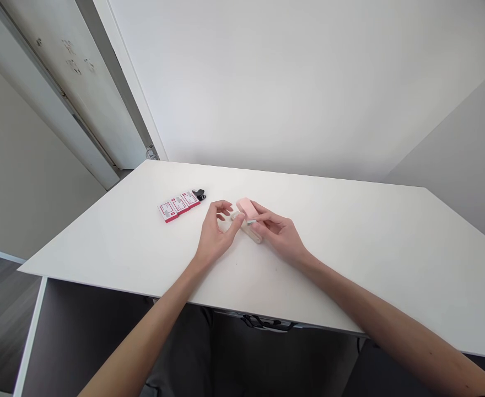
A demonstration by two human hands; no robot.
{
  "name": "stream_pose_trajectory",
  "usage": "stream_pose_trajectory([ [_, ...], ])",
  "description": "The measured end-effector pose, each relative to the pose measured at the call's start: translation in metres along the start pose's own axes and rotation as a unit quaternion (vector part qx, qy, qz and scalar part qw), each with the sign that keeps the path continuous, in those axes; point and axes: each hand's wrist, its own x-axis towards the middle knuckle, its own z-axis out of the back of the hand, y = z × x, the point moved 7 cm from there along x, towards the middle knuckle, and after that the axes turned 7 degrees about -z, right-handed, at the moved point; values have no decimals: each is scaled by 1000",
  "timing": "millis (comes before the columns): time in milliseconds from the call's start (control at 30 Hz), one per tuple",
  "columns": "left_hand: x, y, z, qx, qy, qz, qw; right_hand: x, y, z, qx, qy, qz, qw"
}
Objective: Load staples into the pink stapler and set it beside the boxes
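A small pale-pink rounded block [246, 206] with a light-coloured strip at its near end sits between the two hands, over the middle of the white, smooth-topped table [358, 248]. The right hand [283, 236], at about 4 o'clock from the block, grasps it between bent fingers and thumb. The left hand [214, 234], at about 8 o'clock, has loosely curled fingers spread away from its thumb, whose tip lies at the block's near-left side; whether it presses there, I cannot tell. A slender beige bar with rounded ends [254, 234] runs behind that thumb and out toward 5 o'clock; whether it rests on the table or is held is hidden. Well apart, toward 9 o'clock, lies a row of red-and-white printed flat boxes [179, 205], with a glossy black irregular piece [200, 194] at the row's 2 o'clock end. The likeliest trouble is a slip: the right fingertips seem to hold the pink block near one end, so a sideways push from the left thumb could twist it loose. A dropped block could strike the beige bar and knock it askew.
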Motion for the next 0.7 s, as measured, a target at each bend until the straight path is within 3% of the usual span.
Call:
stream_pose_trajectory([
  [133,-2,0,-4,-3,25,-17,1000,4,-8,3,86,1,-64,994],
  [333,-9,6,-20,20,130,-10,991,12,-19,20,202,-61,-101,972],
  [467,-14,7,-28,8,190,11,982,14,-26,29,227,-86,-121,962],
  [700,-17,-1,-24,4,185,49,981,12,-26,31,216,-83,-135,964],
])
